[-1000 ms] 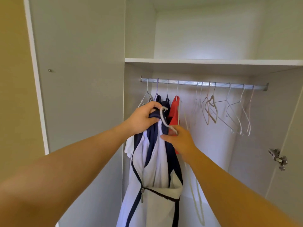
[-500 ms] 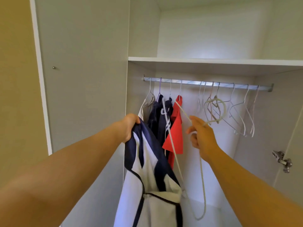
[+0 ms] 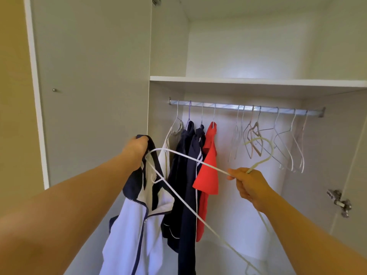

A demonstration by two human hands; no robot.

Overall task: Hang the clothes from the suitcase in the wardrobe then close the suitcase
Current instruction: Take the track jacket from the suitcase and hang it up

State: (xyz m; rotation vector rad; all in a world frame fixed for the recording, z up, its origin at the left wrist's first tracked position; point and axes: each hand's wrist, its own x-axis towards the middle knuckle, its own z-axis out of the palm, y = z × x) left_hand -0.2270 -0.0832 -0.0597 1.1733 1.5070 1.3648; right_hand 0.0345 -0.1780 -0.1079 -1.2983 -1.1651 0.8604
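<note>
I see one bare stretch of rail [image 3: 226,106] between the red shirt [image 3: 207,175] and the empty hangers [image 3: 256,128]; that's the way in. Left of it, navy garments [image 3: 184,175] pack the rail. The shelf [image 3: 258,81] sits close overhead. The white hanger [image 3: 210,165] slants across the hung clothes, and the white-and-navy jacket [image 3: 139,225] blocks the lower left.

Jacket [image 3: 137,231]: recorded white, with navy collar and navy zip edging.
Held hanger [image 3: 258,138]: recorded off-white.
Hung top [image 3: 207,175]: recorded plain red.
Hung dark garments [image 3: 185,185]: recorded navy, with thin white stripes.
Leftmost garment [image 3: 165,153]: recorded beige.
Rail [image 3: 228,106]: recorded silver.
Wardrobe [image 3: 258,81]: recorded white.
Wall [image 3: 12,96]: recorded ochre.
</note>
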